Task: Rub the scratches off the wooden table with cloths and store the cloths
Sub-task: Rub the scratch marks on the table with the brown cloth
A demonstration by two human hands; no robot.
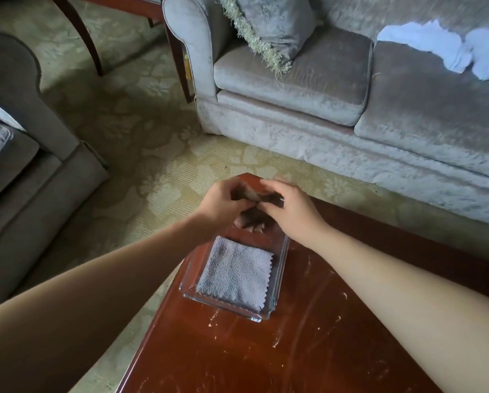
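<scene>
One grey cloth in glass tray

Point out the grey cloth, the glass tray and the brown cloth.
grey cloth (234, 272): head view, centre of its top.
glass tray (261, 316): head view, near right corner.
brown cloth (254, 196): head view, upper stretched part.

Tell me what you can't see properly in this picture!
All in the head view:
- Brown cloth: bunched between the left hand and right hand; fingers hide its full shape.
- Glass tray: far end hidden behind the hands and brown cloth.
- Wooden table: cut off by the bottom and right edges.
- Under the grey cloth: covered.
- White cloth on the sofa: cut by the right edge.
</scene>
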